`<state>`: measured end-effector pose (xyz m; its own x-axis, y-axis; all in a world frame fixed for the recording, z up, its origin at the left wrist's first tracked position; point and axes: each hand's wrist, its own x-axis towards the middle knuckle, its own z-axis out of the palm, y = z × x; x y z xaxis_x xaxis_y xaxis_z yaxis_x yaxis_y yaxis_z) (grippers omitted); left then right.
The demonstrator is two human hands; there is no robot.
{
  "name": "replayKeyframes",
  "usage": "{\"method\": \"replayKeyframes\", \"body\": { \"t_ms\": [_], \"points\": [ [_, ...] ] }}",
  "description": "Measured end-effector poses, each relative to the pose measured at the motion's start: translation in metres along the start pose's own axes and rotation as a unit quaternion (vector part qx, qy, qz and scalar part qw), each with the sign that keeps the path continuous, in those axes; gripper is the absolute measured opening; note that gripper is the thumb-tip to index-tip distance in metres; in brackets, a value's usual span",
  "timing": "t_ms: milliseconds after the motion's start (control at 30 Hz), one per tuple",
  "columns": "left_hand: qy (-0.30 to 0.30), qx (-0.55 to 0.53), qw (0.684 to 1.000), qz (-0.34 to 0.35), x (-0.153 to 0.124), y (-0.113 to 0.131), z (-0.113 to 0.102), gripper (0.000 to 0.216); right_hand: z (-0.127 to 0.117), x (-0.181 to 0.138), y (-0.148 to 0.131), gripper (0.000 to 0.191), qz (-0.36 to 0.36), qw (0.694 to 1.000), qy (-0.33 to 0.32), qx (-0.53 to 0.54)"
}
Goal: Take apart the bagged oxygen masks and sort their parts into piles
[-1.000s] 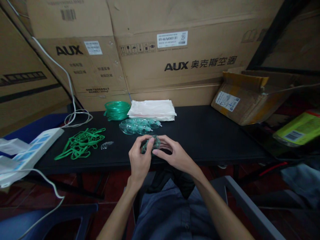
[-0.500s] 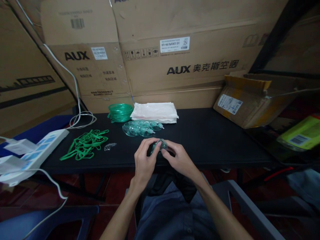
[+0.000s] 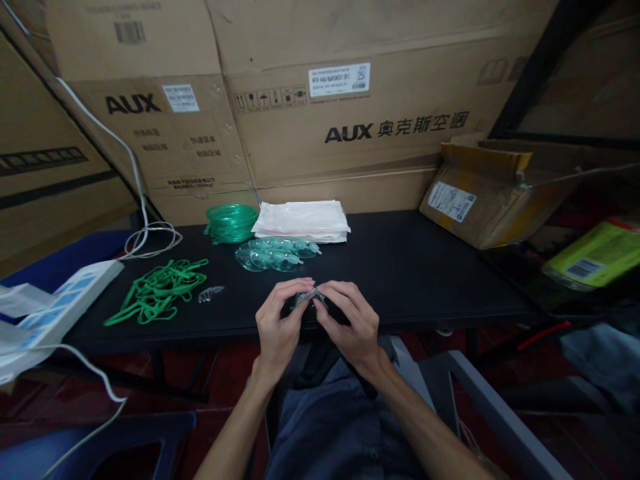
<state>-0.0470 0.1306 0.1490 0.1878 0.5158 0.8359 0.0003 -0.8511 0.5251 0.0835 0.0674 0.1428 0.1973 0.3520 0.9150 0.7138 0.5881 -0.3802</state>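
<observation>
My left hand (image 3: 280, 323) and my right hand (image 3: 353, 325) are closed on a clear greenish oxygen mask (image 3: 311, 295) at the table's front edge. Thumbs and fingertips pinch it from both sides, meeting at its upper middle; fingers hide much of it. Beyond them lie several more clear green masks (image 3: 270, 255) with pale connectors. To the left is a loose heap of green elastic straps (image 3: 160, 293). Between straps and hands sits a small cluster of clear or shiny pieces (image 3: 211, 293), too small to make out.
A coil of green tubing (image 3: 231, 224) and a stack of white bags (image 3: 303, 220) stand at the back of the black table (image 3: 400, 267). A power strip (image 3: 75, 307) with cables is at left. An open cardboard box (image 3: 480, 200) and a yellow-green package (image 3: 595, 257) are at right.
My hands have turned the mask and brought their fingertips closer together over it. The view has shifted slightly; the things on the table stay in place.
</observation>
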Motion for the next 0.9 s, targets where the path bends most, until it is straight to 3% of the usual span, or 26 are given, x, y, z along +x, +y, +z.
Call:
{"method": "replayKeyframes", "body": {
  "t_ms": [367,600,900],
  "points": [
    [0.047,0.037,0.996,0.064,0.000,0.000,-0.001,0.006,0.006,-0.010,0.005,0.024,-0.030,0.999,-0.022,-0.009],
    [0.051,0.081,0.991,0.088,0.002,0.000,-0.002,0.007,0.004,-0.005,0.001,0.019,0.009,0.998,-0.064,-0.008],
    [0.037,0.140,0.987,0.069,-0.001,0.000,0.000,0.005,0.000,0.000,-0.005,0.017,0.066,0.994,-0.088,0.010]
  ]
}}
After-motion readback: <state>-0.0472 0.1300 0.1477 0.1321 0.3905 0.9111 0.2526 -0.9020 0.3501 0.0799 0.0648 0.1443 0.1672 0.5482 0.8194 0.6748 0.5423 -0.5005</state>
